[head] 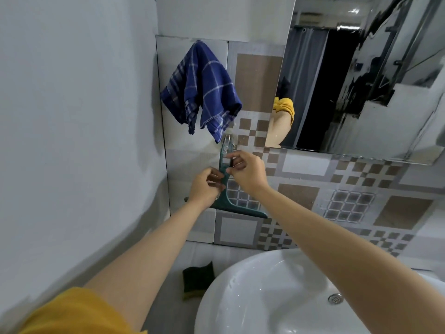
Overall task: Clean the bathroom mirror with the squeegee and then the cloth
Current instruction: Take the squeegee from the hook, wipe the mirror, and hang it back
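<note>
A green squeegee (237, 208) hangs by its handle from a clear wall hook (227, 143) on the tiled wall, blade down. My left hand (206, 188) grips the lower part of the handle. My right hand (248, 171) pinches the handle higher up, just under the hook. A blue checked cloth (204, 90) hangs on the wall above the hook, left of the mirror (361, 80). The mirror fills the upper right and reflects an arm in a yellow sleeve.
A white basin (252, 285) sits below at the right, its drain (335, 298) visible. A dark green and yellow sponge (198, 279) lies on the ledge left of the basin. A plain grey wall (72, 141) closes in on the left.
</note>
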The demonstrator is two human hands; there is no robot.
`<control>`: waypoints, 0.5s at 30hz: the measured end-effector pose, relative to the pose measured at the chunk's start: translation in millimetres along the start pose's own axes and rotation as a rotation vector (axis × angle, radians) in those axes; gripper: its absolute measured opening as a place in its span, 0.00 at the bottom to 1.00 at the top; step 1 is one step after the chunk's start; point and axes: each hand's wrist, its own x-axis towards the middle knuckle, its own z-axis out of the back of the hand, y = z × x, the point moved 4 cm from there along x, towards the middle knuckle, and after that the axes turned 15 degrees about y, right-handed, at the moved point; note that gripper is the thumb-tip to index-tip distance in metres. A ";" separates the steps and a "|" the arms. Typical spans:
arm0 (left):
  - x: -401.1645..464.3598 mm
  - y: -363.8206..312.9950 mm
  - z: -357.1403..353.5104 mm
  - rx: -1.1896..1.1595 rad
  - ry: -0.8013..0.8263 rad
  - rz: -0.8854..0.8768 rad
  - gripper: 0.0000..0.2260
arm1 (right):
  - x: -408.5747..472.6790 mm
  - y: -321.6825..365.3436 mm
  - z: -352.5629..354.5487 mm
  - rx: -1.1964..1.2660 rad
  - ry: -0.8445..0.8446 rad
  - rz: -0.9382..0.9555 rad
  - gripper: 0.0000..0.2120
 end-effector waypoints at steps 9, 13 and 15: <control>-18.4 -30.4 3.4 -0.099 -0.112 -0.121 0.08 | -11.2 31.4 25.7 0.018 -0.043 0.079 0.16; -30.9 -47.3 3.6 -0.131 -0.112 -0.141 0.09 | -24.1 39.7 43.7 0.045 -0.078 0.109 0.15; -36.7 -59.2 -0.2 -0.157 -0.080 -0.150 0.09 | -35.9 43.7 59.6 -0.028 -0.089 0.140 0.15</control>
